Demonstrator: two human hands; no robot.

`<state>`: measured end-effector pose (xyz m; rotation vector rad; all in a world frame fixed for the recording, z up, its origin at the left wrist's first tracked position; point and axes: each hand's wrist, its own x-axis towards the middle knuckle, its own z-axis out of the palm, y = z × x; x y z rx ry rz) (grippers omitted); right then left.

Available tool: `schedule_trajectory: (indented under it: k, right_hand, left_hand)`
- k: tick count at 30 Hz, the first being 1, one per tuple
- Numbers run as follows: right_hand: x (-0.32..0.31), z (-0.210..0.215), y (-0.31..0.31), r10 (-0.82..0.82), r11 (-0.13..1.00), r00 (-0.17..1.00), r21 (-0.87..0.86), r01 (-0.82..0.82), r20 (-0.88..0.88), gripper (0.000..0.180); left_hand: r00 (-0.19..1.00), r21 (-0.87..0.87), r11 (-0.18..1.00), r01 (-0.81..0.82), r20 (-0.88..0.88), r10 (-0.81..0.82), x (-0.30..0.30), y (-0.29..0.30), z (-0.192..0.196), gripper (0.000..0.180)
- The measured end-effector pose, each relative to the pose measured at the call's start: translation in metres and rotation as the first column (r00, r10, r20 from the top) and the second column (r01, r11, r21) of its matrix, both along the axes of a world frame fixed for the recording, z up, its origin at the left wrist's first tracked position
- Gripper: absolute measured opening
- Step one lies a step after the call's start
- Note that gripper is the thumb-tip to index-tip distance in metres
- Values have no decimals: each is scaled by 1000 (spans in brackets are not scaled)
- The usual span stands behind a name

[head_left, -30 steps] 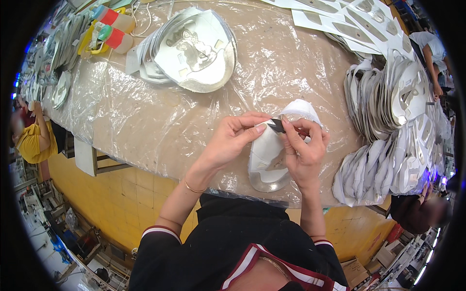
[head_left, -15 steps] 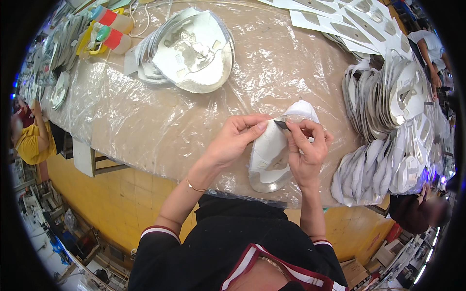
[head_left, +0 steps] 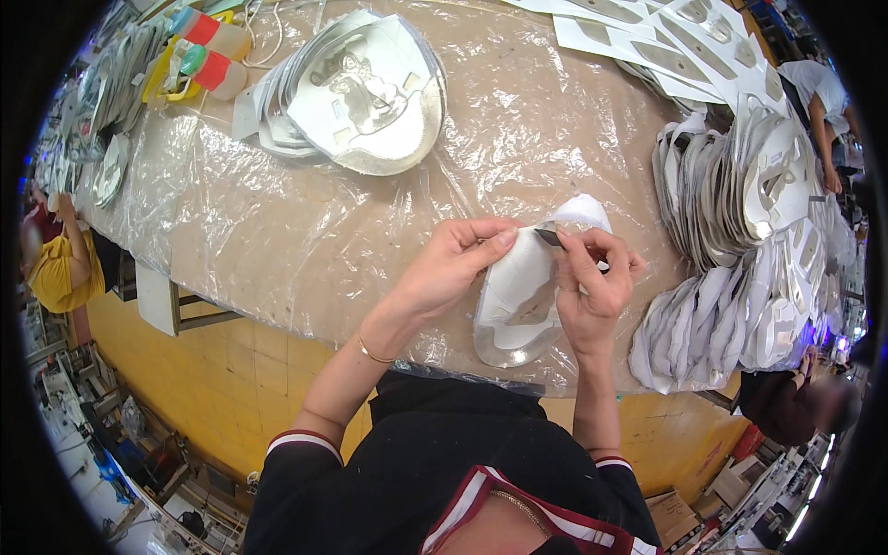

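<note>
A white shoe upper with a grey see-through rim lies on the plastic-covered table in front of me, its white far end standing up a little. At its upper left edge my left hand pinches the material between thumb and fingers. My right hand grips a small dark pointed tool, whose exact kind I cannot make out. The tool's tip rests against or just over the upper's edge, right beside my left fingertips. My right fingers hide part of the upper.
A nested stack of white uppers stands at the far left of centre. More stacked uppers line the right side, with flat white cut sheets behind. Bottles with red bands sit in a yellow tray. Co-workers are at both sides.
My right hand has shifted slightly right with the dark tool, along the upper's edge. My left hand keeps its pinch, moved only a touch.
</note>
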<state>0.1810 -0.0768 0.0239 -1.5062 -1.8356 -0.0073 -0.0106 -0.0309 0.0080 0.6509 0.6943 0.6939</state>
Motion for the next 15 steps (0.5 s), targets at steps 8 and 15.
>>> schedule_trajectory:
  k: [8, 15]
  right_hand:
    - [12, 4, 1, 45, 997, 995, -65, -39, 91, 34]
    - [10, -1, 2, -27, 989, 985, -149, 1, -172, 33]
  left_hand:
    - [999, 34, 999, 41, -11, -41, 4, 4, -4, 34]
    - [999, 107, 994, -36, -33, 40, 18, -7, -10, 32]
